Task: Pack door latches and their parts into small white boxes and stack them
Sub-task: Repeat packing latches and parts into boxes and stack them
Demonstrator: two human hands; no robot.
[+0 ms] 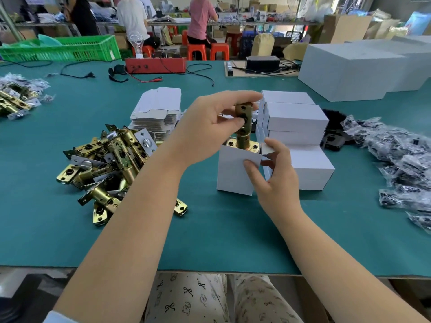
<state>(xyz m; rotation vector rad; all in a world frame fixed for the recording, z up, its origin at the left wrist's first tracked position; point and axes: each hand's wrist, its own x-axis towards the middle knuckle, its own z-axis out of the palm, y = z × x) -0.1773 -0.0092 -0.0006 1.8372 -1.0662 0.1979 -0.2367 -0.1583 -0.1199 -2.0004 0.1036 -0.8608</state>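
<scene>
A brass door latch (pixel 243 127) stands upright with its faceplate end entering the open top of a small white box (pixel 234 173) on the green table. My left hand (pixel 210 127) pinches the latch's upper end between thumb and fingers. My right hand (pixel 275 176) grips the box's right side, thumb on its front face. Behind the box stands a stack of closed white boxes (pixel 296 120). A pile of brass latches (pixel 109 164) lies to the left. Flat unfolded box blanks (pixel 158 108) are stacked behind that pile.
Plastic bags of dark parts (pixel 401 164) lie at the right. More bagged latches (pixel 18 96) sit at the far left. A large white carton (pixel 354 68), a red device (pixel 156 65) with cables and a green crate (pixel 70 48) line the back. People sit at a far bench.
</scene>
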